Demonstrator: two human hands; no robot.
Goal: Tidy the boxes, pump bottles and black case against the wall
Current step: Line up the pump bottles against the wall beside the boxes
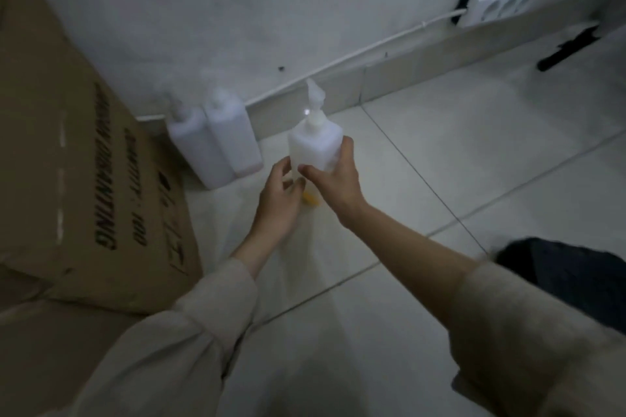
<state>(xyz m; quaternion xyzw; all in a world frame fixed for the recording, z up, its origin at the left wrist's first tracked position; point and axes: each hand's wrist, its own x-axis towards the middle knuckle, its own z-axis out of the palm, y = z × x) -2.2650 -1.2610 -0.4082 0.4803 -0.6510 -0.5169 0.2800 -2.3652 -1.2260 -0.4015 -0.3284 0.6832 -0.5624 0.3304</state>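
Note:
My right hand (333,179) grips a white square pump bottle (313,142) by its lower body, upright above the tiled floor. My left hand (279,200) is just left of the bottle's base, fingers curled and apart, touching or nearly touching it. Two more white pump bottles (216,142) stand side by side against the wall's skirting, next to a large brown cardboard box (78,173) on the left. A black object (569,46) lies on the floor by the wall at the far right.
A white power strip (498,5) with its cable running along the skirting sits on the wall at upper right. A small yellow item (311,199) lies on the floor under my hands. My dark trouser knee (569,274) is at the right.

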